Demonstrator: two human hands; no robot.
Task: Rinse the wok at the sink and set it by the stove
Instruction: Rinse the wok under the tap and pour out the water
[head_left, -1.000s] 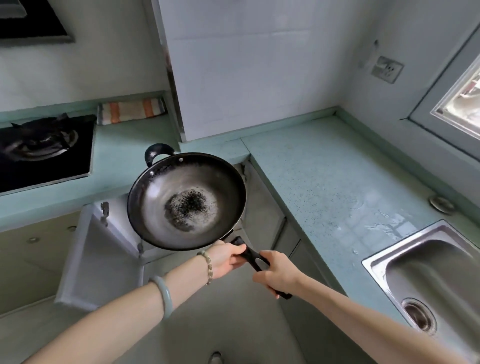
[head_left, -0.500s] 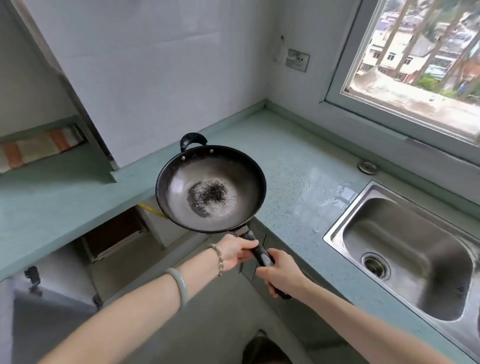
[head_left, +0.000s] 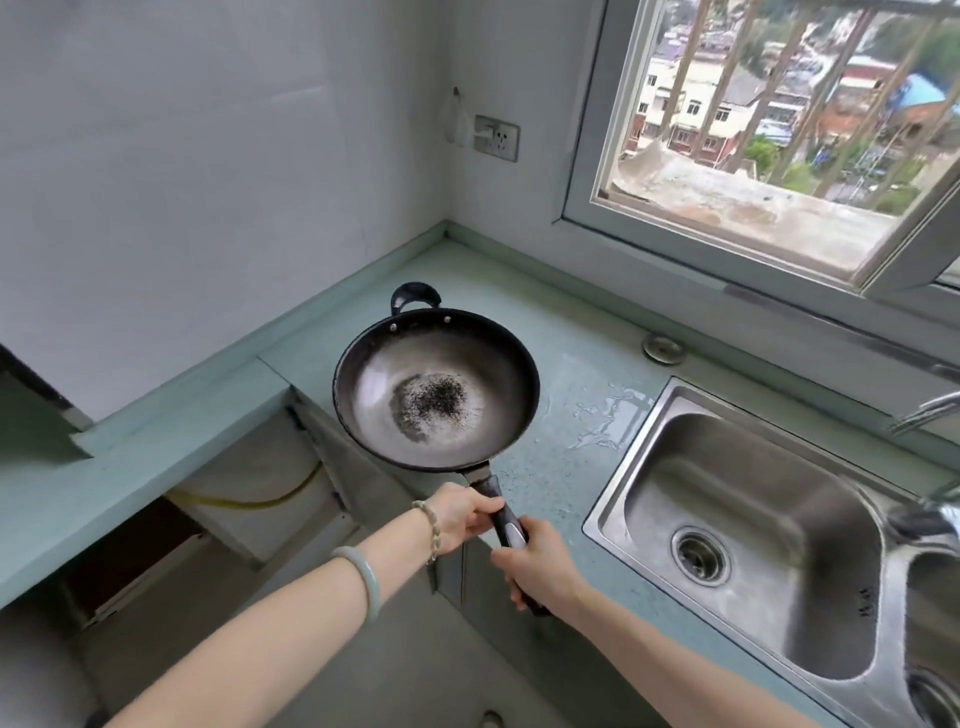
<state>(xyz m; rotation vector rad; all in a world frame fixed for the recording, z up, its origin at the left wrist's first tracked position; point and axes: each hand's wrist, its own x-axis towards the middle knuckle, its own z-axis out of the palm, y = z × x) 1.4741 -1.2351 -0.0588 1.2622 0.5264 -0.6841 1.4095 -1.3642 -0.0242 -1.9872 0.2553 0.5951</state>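
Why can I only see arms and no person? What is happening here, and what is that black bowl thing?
The camera sits on the person's head and looks down, so you see only their own two arms. There is no machine here, just hands. The black bowl is a wok, a deep cooking pan. Both hands hold its long handle: the left hand, the one with the bracelets, is nearer the pan, and the right hand is farther back. Dark specks lie in the bottom of the wok. Below it is a pale green counter with a little puddle of water. To the right is a shiny metal sink, where the wok is to be rinsed.
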